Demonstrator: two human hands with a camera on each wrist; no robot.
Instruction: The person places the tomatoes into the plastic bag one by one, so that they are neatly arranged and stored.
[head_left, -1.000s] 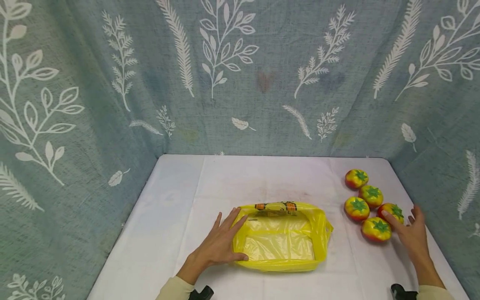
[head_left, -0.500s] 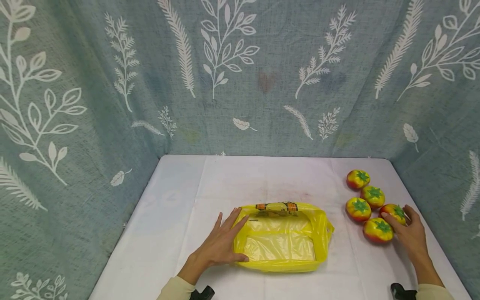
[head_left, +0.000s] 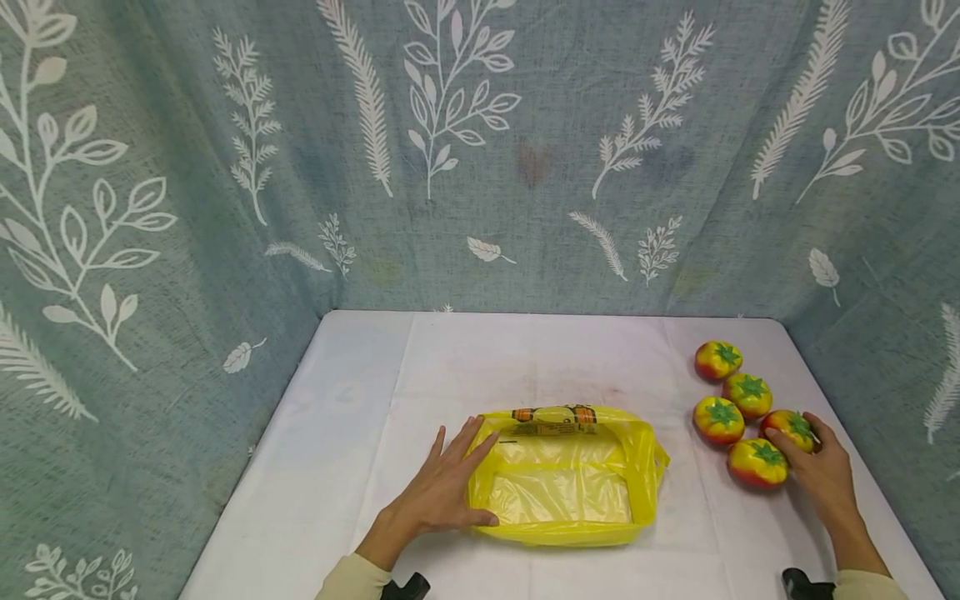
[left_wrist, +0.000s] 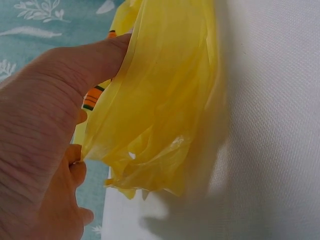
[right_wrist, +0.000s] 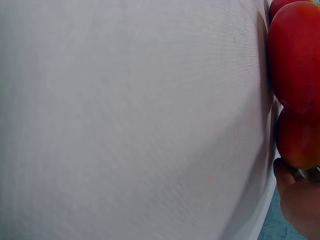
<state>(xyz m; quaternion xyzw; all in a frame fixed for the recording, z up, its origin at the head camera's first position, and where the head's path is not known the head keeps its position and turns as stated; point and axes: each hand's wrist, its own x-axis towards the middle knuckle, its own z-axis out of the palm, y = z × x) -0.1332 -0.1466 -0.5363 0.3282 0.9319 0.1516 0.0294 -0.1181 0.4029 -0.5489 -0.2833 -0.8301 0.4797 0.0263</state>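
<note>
A yellow plastic bag [head_left: 558, 492] lies on the white-covered table with its mouth spread upward. My left hand [head_left: 435, 492] rests on the bag's left side, fingers spread and fairly straight; in the left wrist view the thumb reaches over the rim of the bag [left_wrist: 160, 95], its tip hidden. At the right, my right hand [head_left: 825, 471] grips a red-and-yellow fruit [head_left: 793, 427] with a green leafy top, thumb on the near side and fingers beyond. In the right wrist view, fingertips touch the underside of a red fruit [right_wrist: 297, 142]. The fruit appears to be on the table.
Several similar fruits cluster beside the held one, the nearest fruit [head_left: 757, 463] close to the thumb and the farthest fruit [head_left: 717, 360] toward the back. A leaf-patterned curtain [head_left: 487, 167] encloses the table's [head_left: 450, 358] back and sides.
My right fingers have come in from the right and curled against the fruit's far side. The left hand and bag stay in place; the view shifts slightly.
</note>
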